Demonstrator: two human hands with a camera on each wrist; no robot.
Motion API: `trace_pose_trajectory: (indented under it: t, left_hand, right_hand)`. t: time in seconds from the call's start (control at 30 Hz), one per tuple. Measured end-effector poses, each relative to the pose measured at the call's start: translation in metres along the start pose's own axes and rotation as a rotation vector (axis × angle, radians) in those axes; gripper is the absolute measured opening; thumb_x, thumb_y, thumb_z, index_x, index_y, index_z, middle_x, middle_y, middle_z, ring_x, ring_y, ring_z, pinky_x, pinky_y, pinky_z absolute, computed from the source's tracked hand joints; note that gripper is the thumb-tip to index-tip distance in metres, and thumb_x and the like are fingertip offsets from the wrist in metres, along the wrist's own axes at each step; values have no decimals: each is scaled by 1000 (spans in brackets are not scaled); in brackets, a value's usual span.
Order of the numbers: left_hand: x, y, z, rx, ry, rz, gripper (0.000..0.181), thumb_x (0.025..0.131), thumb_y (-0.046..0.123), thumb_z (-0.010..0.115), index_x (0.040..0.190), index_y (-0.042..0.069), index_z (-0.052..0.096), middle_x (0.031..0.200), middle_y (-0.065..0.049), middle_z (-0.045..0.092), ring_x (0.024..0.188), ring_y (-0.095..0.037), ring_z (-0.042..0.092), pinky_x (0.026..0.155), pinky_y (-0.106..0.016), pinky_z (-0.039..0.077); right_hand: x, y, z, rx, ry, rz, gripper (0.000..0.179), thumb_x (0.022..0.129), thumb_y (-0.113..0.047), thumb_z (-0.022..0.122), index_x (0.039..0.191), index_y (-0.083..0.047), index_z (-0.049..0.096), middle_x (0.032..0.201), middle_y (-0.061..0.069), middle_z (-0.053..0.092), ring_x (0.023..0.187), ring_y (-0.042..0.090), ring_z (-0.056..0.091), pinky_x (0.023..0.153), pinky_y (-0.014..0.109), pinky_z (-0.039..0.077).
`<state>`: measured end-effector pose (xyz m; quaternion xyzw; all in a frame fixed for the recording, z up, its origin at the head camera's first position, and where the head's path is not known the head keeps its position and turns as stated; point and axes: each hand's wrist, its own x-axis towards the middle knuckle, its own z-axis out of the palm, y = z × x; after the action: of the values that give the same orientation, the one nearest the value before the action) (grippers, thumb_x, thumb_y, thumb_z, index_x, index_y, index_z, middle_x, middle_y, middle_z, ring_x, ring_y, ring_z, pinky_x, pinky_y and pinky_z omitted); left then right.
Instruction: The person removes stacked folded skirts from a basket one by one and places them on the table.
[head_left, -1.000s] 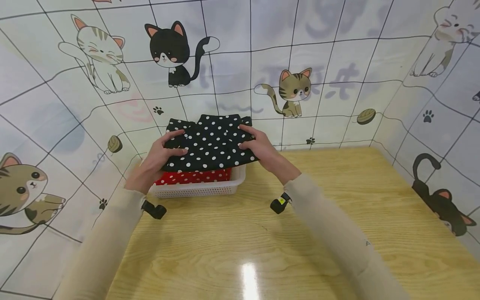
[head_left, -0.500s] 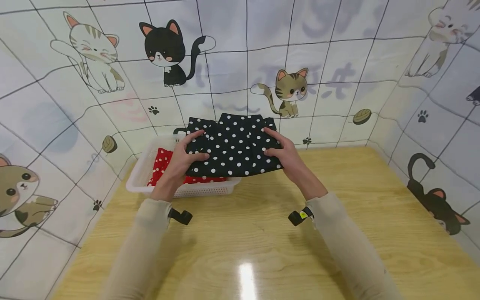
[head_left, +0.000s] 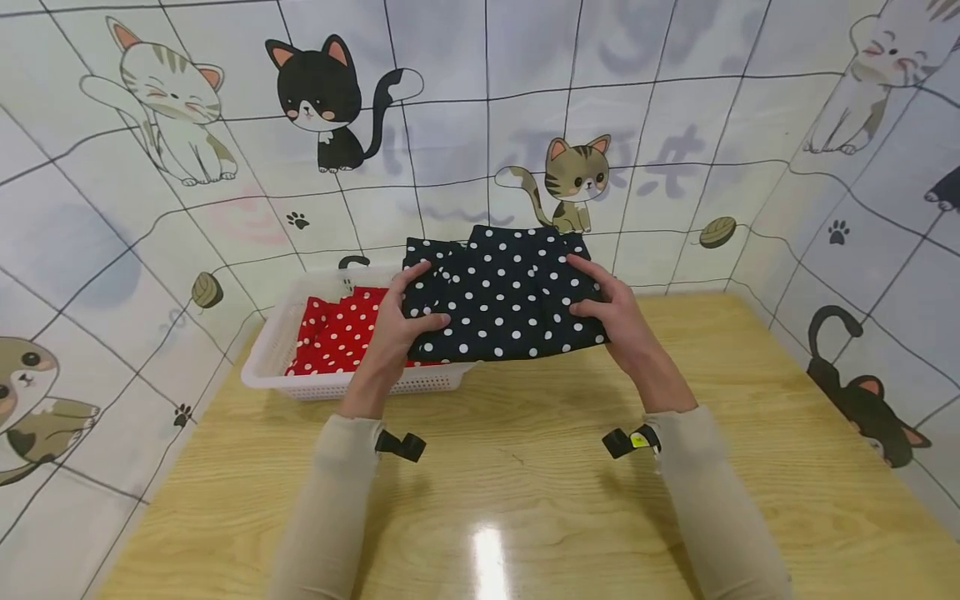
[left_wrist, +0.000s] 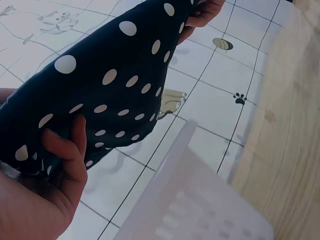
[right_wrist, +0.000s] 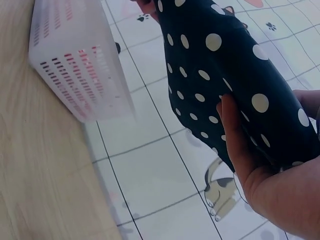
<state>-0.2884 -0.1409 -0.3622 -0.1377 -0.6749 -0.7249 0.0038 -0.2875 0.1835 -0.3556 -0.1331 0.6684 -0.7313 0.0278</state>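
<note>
A folded black garment with white polka dots point(head_left: 510, 292) is stretched between both hands, raised above the table. My left hand point(head_left: 393, 333) grips its left side, thumb on the near face. On the opposite side, my right hand point(head_left: 618, 321) pinches it the same way. The left wrist view shows the dotted cloth point(left_wrist: 115, 90) with the left fingers point(left_wrist: 67, 152) curled at its lower edge. In the right wrist view, the right thumb point(right_wrist: 235, 130) presses along the fabric point(right_wrist: 210, 65). A red polka-dot garment point(head_left: 337, 333) lies in the white basket point(head_left: 262, 375), partly hidden by the left hand and black garment.
The white perforated basket stands at the back left of the wooden table point(head_left: 525, 483), near the wall sheet point(head_left: 450, 125) printed with cartoon cats. This sheet also runs along the left and right sides. A small black camera is strapped to each wrist.
Both hands have carried the black garment rightward from over the basket, and slightly toward me. More of the basket and the red garment now shows. The grip looks the same.
</note>
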Motion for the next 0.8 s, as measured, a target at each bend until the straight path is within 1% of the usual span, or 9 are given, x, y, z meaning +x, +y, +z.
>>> trace_pose_trajectory:
  t: [0.1, 0.23, 0.33, 0.43, 0.57, 0.63, 0.73, 0.8]
  left_hand:
    - [2, -3, 8, -10, 2, 11, 76, 89, 4, 70, 156, 22, 38, 152, -11, 42, 132, -25, 49, 91, -19, 59]
    - [6, -5, 20, -44, 5, 0, 73, 91, 5, 71, 155, 22, 39, 148, -12, 47, 127, -25, 56, 90, -23, 60]
    - [8, -7, 29, -47, 0, -6, 72, 92, 5, 71, 155, 21, 40, 146, -13, 51, 122, -26, 62, 90, -24, 61]
    - [10, -9, 37, -44, -13, -1, 70, 92, 5, 70, 154, 20, 40, 146, -14, 52, 122, -25, 62, 91, -23, 60]
    - [14, -11, 49, -41, -30, 13, 69, 91, 4, 70, 153, 19, 42, 149, -11, 49, 128, -25, 56, 96, -23, 58]
    - [16, -12, 54, -26, -46, 17, 70, 91, 4, 70, 153, 20, 43, 152, -10, 47, 132, -26, 53, 103, -28, 56]
    - [19, -14, 58, 23, -81, 10, 75, 90, 4, 71, 156, 24, 42, 157, -5, 42, 139, -26, 47, 113, -39, 50]
    - [20, -17, 60, 54, -107, 1, 78, 89, 4, 71, 157, 26, 40, 160, -4, 40, 142, -26, 44, 116, -44, 47]
  right_hand:
    - [-3, -2, -8, -8, 11, -5, 71, 95, 8, 50, 160, -15, 37, 162, 14, 33, 121, 15, 54, 87, 19, 60]
    - [-6, -5, -18, -19, 30, -19, 69, 96, 7, 51, 160, -14, 37, 161, 15, 32, 120, 14, 55, 87, 18, 60]
    - [-8, -6, -26, -11, 37, -29, 69, 96, 9, 50, 160, -13, 37, 159, 13, 34, 119, 13, 56, 85, 19, 60]
    - [-10, -6, -35, 3, 47, -42, 68, 96, 10, 51, 159, -12, 38, 156, 11, 36, 117, 12, 57, 84, 19, 61]
    - [-12, -8, -46, 8, 68, -68, 66, 97, 9, 52, 158, -12, 39, 150, 8, 42, 114, 12, 59, 84, 20, 61]
    - [-14, -8, -52, 10, 87, -74, 66, 97, 9, 53, 158, -13, 39, 145, 6, 46, 110, 10, 62, 83, 20, 62]
    - [-16, -7, -59, 10, 116, -77, 66, 96, 9, 55, 156, -14, 39, 135, 4, 53, 102, 8, 68, 79, 21, 63]
    - [-17, -5, -64, 18, 129, -71, 65, 96, 10, 57, 154, -15, 41, 130, 3, 57, 98, 8, 70, 77, 22, 63]
